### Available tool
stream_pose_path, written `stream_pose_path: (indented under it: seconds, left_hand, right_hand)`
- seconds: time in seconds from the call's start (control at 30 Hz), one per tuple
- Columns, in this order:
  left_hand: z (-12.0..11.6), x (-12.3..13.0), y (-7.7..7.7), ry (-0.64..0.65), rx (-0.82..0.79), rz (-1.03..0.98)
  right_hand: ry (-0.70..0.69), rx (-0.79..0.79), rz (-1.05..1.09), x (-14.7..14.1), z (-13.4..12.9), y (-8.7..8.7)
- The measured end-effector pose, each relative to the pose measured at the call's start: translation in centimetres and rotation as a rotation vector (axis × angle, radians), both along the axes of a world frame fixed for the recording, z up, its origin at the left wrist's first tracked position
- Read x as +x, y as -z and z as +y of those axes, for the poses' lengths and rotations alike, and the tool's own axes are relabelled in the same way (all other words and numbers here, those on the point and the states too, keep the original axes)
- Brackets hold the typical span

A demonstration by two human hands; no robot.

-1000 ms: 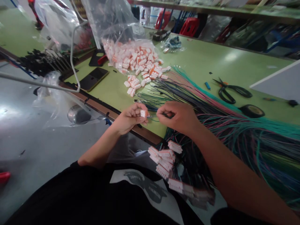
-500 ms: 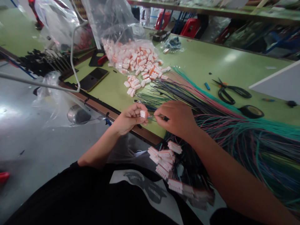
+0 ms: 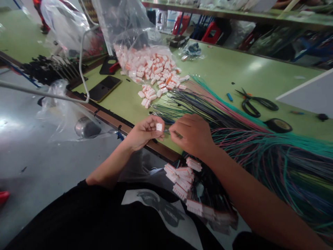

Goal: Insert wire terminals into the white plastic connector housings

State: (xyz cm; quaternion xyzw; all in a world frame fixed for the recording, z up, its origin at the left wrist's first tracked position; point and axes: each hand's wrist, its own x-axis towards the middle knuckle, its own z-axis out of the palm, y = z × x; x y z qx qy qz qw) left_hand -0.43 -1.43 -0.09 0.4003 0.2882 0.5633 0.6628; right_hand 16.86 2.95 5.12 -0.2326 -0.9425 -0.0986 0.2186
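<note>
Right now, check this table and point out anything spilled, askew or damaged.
Some white-and-orange connectors lie loose outside the clear bag, which could pass for a spill, though it may be deliberate. No damage stands out.

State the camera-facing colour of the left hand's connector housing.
White; the connector housing in the left hand shows best in the head view.

A small connector (image 3: 159, 127), a white block edged in orange on its right side, sits in the left hand's (image 3: 144, 132) pinching grip near the worktop (image 3: 174, 143) edge. From here, a thin wire (image 3: 167, 130) spans the gap to the right hand (image 3: 192, 133); its tip is too small to make out.
</note>
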Motion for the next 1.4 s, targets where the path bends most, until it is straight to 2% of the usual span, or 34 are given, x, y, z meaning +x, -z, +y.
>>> stream_pose_path:
  seconds: [0.33, 0.43, 0.5, 0.67, 0.8, 0.87, 0.93, 1.0, 1.1, 1.2, 1.3, 1.4]
  left_hand:
    - [-0.1, 0.1, 0.0, 0.011, -0.039, -0.008]
    - [0.0, 0.1, 0.0, 0.012, -0.044, -0.001]
    - [0.0, 0.1, 0.1, 0.013, -0.055, 0.004]
    - [0.0, 0.1, 0.0, 0.017, -0.062, -0.022]
    - [-0.1, 0.2, -0.3, 0.004, -0.064, -0.022]
    - [-0.2, 0.1, -0.4, 0.013, -0.060, -0.006]
    - [-0.3, -0.1, -0.4, 0.040, -0.032, 0.010]
    - [-0.3, -0.4, -0.2, 0.071, 0.006, 0.011]
    - [-0.2, -0.9, -0.1, 0.085, 0.000, -0.015]
    - [-0.2, -1.3, -0.4, 0.108, -0.062, -0.047]
    - [-0.3, -1.6, -0.8, 0.134, -0.107, -0.054]
    - [-0.2, -2.1, -1.1, 0.084, -0.142, -0.022]
  right_hand:
    - [-0.059, -0.002, 0.036, -0.5, -0.2, 0.8]
    - [-0.043, -0.058, 0.056, -0.7, -0.2, 1.1]
    - [-0.017, -0.156, 0.085, -0.6, 0.0, 1.1]
    - [0.049, -0.518, 0.196, -0.3, 0.3, 0.7]
    - [0.077, -0.577, 0.222, -0.7, -0.3, 0.6]
    - [0.044, -0.648, 0.220, -0.7, -0.2, 0.4]
    - [0.000, -0.786, 0.211, 0.0, 0.8, -0.2]
    - [0.043, -0.854, 0.264, 1.7, 2.7, -0.7]
    - [0.368, -0.619, 0.418, 5.5, 6.4, -1.0]
    - [0.605, -0.481, 0.206, 8.7, 8.9, -0.4]
    - [0.650, -0.455, -0.015, 9.8, 9.5, 0.5]
    - [0.650, -0.430, -0.107, 9.4, 9.3, 0.9]
